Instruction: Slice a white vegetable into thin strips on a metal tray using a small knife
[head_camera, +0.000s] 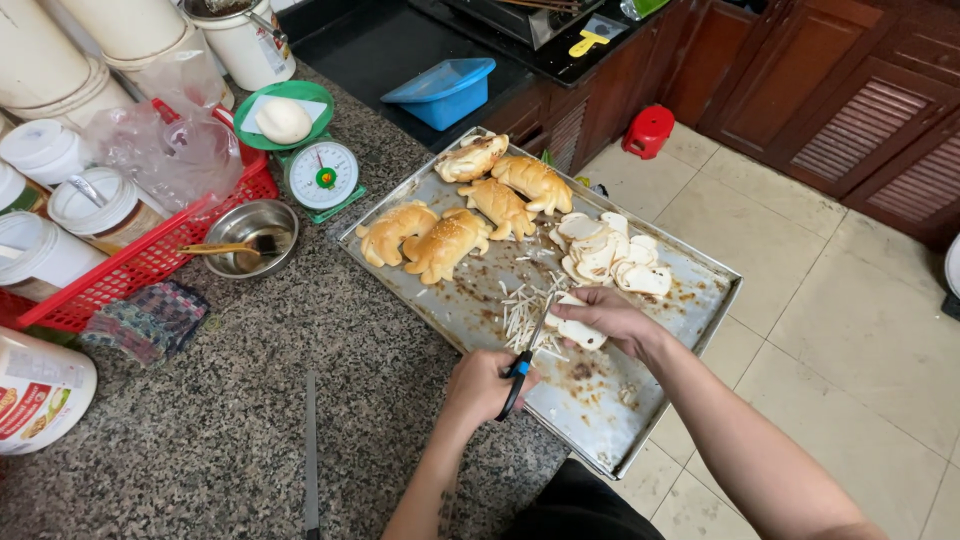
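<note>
Head view, looking down at a granite counter (250, 380) with a metal baking tray (690, 310) overhanging its right edge. Left hand (480, 385) is closed around the blue-and-black handles of a pair of scissors (522, 360), blades angled up toward the other hand. Right hand (605, 318) pinches a pale flat slice (580, 332) between fingers and thumb, held just above the near middle of the tray, touching the scissor tips. Just left of that hand, a heap of thin pale cut strips (525, 305) lies on the tray. A pile of more pale slices (610, 252) sits just beyond the right hand, toward the tray's right side. Five browned animal-shaped bread rolls (470, 215) fill the tray's far left part.

Left of the tray: a small steel bowl (257, 235) with a brush (235, 247) resting in it, a green kitchen scale (315, 165) carrying a dough ball (284, 120), and a red plastic basket (150, 255) with white lidded tubs. A folded cloth (150, 320) lies near the basket, a long knife (311, 450) on the near counter. Far off, a blue tub (440, 92); a red stool (648, 130) on the tiled floor.
</note>
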